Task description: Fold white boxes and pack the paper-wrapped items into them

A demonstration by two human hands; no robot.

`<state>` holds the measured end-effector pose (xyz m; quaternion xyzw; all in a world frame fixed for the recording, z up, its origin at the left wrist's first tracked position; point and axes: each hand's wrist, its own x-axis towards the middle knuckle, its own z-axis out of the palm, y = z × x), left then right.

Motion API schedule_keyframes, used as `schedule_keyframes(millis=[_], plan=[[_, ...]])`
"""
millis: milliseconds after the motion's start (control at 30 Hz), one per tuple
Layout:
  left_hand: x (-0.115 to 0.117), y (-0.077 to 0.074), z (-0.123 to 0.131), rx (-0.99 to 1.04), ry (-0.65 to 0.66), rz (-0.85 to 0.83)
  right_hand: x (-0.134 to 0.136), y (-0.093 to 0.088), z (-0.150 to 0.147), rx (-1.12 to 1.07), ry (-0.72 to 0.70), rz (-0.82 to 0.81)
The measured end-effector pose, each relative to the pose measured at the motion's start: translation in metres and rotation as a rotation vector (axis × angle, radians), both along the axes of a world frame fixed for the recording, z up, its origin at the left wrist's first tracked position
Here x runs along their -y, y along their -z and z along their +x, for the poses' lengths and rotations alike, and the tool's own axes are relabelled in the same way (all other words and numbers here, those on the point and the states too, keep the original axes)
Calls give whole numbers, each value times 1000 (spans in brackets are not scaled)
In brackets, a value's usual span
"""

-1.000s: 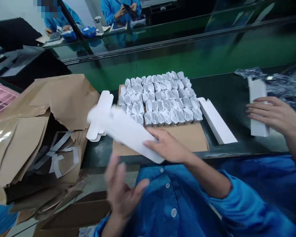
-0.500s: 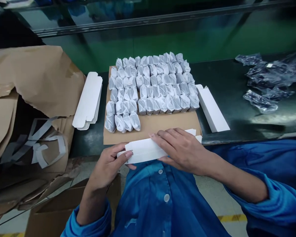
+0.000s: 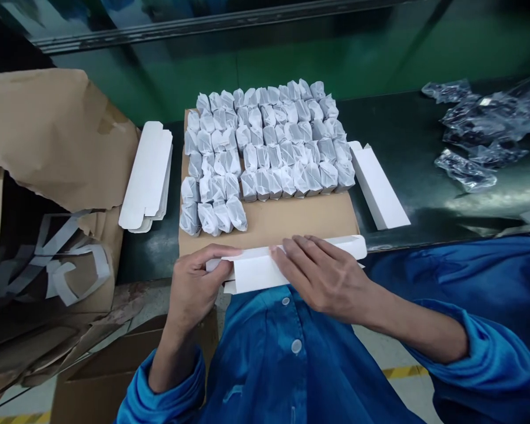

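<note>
Between my hands is a long white carton (image 3: 258, 272), partly folded, with end flaps sticking out at both ends. My left hand (image 3: 198, 280) pinches its left end, thumb and index finger at the flap. Across its right half lies my right hand (image 3: 324, 274), fingers over the top and thumb hidden. Just beyond the carton, a cardboard sheet (image 3: 291, 218) bears several rows of small paper-wrapped pieces (image 3: 269, 147). A formed white carton (image 3: 380, 188) rests right of the sheet. To its left lies a stack of flat white cartons (image 3: 145, 176).
Several clear plastic-bagged dark parts (image 3: 481, 132) lie on the dark green table (image 3: 419, 176) at the right. On the left, a large brown paper-lined box (image 3: 57, 135) holds white paper strips (image 3: 70, 253). Below it stands an open cardboard box (image 3: 115, 365).
The carton in my hands has turned so its side panel and open flaps show, with the right flap sticking out further. My left thumb has shifted to the end flap. The view has moved slightly.
</note>
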<state>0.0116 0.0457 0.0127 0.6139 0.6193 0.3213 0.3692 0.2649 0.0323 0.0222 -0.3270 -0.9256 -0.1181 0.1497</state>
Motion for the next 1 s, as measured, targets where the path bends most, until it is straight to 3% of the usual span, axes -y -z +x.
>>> schedule_keyframes(millis=[67,200,267,333,400,467,533,600,733,833,933,1000], plan=[[6,-5,-2,101,-29,53,-3,-3,4,-48,53,27],[29,-3,25,410,-270,487,-11,-1,3,-238,358,137],[38,5,50,429,-176,513,-7,8,-9,-306,407,185],[39,14,71,353,-125,419,3,17,-23,-348,313,148],[33,23,78,207,-248,418,14,21,-33,-372,149,-71],[24,28,72,103,-295,407,18,17,-34,-496,83,-348],[18,31,61,82,-189,380,13,9,-29,-673,86,-515],[15,32,51,67,-109,419,1,1,-22,-803,36,-560],[19,31,43,-25,-27,538,-26,-5,-8,-785,-171,-752],[27,31,40,6,150,410,-42,-2,-3,-1008,-27,-981],[31,29,39,-39,211,340,-50,5,-8,-1338,184,-1252],[32,28,39,-105,238,369,-51,8,-15,-1332,143,-1458]])
